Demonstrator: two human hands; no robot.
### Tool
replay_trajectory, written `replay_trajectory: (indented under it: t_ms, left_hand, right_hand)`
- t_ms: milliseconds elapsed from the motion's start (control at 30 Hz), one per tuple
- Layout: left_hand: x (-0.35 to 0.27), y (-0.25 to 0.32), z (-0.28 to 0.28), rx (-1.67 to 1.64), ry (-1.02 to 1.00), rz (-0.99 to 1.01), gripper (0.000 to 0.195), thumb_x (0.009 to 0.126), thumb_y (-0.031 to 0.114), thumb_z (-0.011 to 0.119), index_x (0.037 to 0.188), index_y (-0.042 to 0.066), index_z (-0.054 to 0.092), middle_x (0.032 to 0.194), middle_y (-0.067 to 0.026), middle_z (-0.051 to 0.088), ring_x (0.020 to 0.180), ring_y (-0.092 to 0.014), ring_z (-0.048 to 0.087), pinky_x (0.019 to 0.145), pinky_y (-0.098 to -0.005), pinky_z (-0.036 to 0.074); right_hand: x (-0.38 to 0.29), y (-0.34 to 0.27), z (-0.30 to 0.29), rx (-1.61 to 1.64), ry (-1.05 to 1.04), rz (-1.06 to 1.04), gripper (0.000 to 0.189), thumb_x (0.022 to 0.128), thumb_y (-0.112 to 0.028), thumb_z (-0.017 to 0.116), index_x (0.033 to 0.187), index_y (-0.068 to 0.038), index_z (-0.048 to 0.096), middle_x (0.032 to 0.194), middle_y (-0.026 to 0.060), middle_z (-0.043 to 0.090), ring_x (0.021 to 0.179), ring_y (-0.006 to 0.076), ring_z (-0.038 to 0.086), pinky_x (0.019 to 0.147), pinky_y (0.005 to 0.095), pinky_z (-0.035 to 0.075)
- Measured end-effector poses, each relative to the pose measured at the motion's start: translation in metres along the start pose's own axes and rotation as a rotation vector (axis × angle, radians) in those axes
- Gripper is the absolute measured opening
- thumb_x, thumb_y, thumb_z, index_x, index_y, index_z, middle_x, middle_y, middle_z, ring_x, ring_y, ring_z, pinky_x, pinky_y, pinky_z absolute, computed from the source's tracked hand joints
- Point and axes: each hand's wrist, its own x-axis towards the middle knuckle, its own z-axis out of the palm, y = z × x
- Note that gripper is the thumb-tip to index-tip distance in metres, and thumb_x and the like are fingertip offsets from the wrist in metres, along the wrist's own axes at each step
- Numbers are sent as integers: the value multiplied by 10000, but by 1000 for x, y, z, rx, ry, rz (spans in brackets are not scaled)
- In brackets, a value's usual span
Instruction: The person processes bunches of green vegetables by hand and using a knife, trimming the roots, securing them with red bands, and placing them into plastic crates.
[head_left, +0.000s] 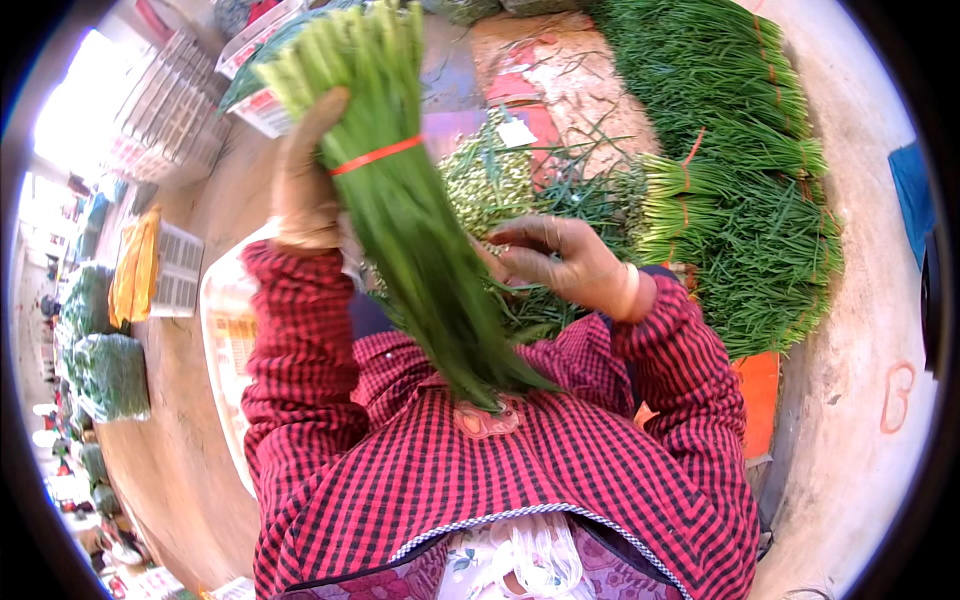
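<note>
My left hand (311, 169), in a thin glove, grips a large bunch of garlic chives (420, 217) near its pale cut ends. An orange-red band (377, 154) circles the bunch just below those ends. Its dark leaf tips hang towards my checked smock (540, 457). My right hand (574, 262), also gloved, is beside the leaves with its fingers apart; part of it may be hidden behind the bunch. Beyond the hands, a heap of loose pale stem trimmings (487, 180) and green leaves (577, 195) lies in front of me.
Banded chive bunches (765, 247) are stacked on the right along a pale wall (847, 315). At my left stands a white plastic basket (225, 322). Farther left are stacked crates (165, 112), a crate with yellow cloth (135, 266) and wrapped green bundles (112, 375).
</note>
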Motion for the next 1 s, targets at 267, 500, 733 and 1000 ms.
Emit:
replay_trajectory:
  t_ms: [267, 500, 733, 1000]
  left_hand:
    - [-49, 92, -41, 1145, -194, 325, 652, 673, 68, 839, 1254, 5, 551, 1136, -90, 663, 997, -198, 651, 897, -335, 525]
    - [-32, -64, -76, 1521, -346, 240, 652, 633, 251, 824, 1225, 130, 582, 1048, -151, 626, 980, -318, 637, 851, -403, 517]
    - [-8, -192, -87, 1815, -342, -270, 958, 560, 354, 888, 1368, 106, 436, 1269, -187, 564, 1120, -347, 608, 931, -442, 513]
    - [9, -186, -77, 1877, -427, -491, 730, 638, 404, 839, 1199, 35, 554, 1082, -169, 692, 1027, -315, 674, 877, -423, 530]
  right_hand:
    - [107, 138, 42, -1130, -36, 490, 522, 855, -447, 624, 1189, -46, 597, 1143, 215, 658, 1084, 373, 636, 912, 458, 500]
    - [102, 166, 18, -148, 206, 500, 455, 818, -307, 681, 1113, 24, 584, 771, 120, 657, 619, 219, 631, 557, 350, 492]
    - [28, 78, 9, -816, 442, 189, 353, 881, -305, 605, 1137, -68, 546, 854, 245, 661, 809, 449, 638, 715, 512, 504]
    - [24, 95, 15, -916, 277, 229, 299, 924, -297, 587, 1075, -53, 505, 816, 232, 664, 779, 441, 642, 676, 530, 503]
